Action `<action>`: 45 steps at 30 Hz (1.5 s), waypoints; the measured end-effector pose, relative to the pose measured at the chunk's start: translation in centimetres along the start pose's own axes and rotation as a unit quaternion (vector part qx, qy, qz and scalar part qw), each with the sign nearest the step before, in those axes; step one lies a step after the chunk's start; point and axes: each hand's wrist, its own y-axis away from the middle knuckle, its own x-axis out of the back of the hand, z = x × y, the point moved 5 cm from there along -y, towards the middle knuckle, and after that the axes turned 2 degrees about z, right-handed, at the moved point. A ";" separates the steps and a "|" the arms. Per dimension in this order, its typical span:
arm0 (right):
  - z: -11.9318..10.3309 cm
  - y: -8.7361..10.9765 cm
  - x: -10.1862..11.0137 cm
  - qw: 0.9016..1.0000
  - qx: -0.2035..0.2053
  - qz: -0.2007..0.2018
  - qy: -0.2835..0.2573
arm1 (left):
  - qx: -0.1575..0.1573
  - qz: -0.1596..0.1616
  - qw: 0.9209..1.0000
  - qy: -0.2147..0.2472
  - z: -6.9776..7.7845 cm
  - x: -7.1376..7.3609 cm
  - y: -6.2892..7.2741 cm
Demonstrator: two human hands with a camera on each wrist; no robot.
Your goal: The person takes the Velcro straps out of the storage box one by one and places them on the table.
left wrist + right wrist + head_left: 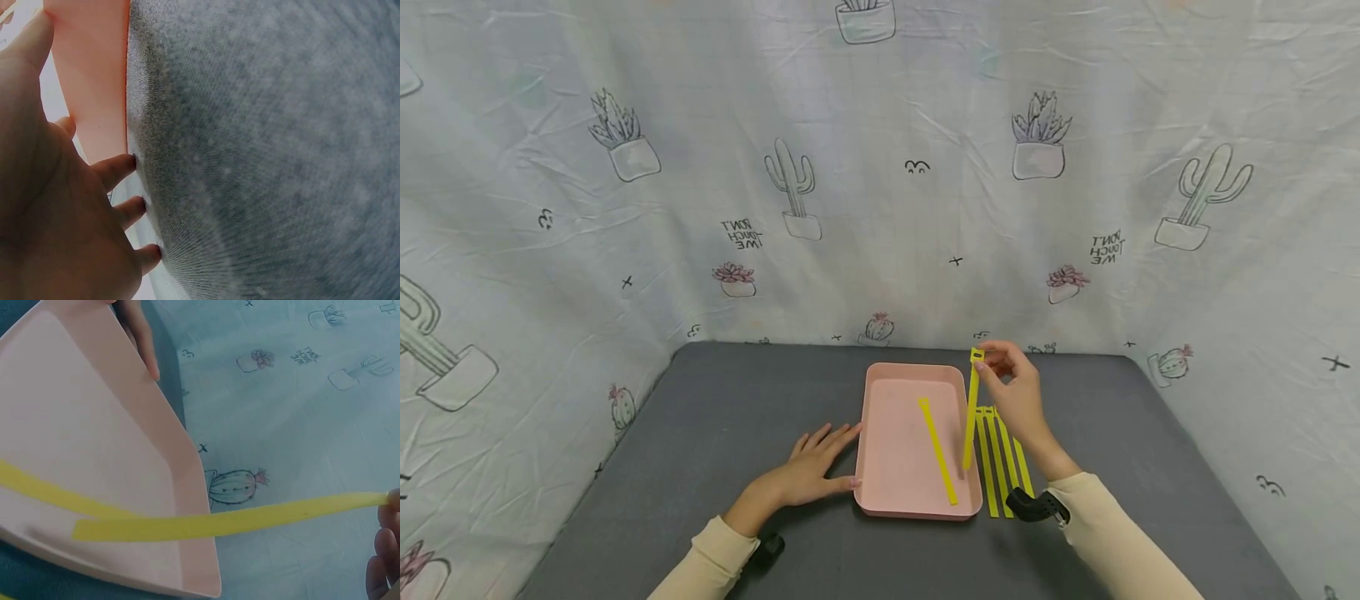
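Note:
My right hand [1017, 396] pinches the slotted head of a yellow cable-tie strap [972, 412] between thumb and fingers. The strap hangs down over the right side of a pink tray [891, 454]. In the right wrist view, its free end [94, 530] appears above the tray floor; whether it touches there I cannot tell. Another yellow strap [938, 454] lies slanted inside the tray. My left hand [805, 471] is spread on the table, thumb and forefinger at the tray's left wall. The left wrist view shows those fingers [115, 170] beside the pink wall.
Several more yellow straps [988, 467] lie side by side on the dark grey table [760, 392], just right of the tray and partly under my right forearm. A pale curtain [880, 200] printed with potted cacti hangs behind the table and at both sides.

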 end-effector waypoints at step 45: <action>7.6 3.8 8.4 0.978 -0.127 -0.130 0.103 | 0.010 0.006 1.000 0.003 1.8 -1.0 2.3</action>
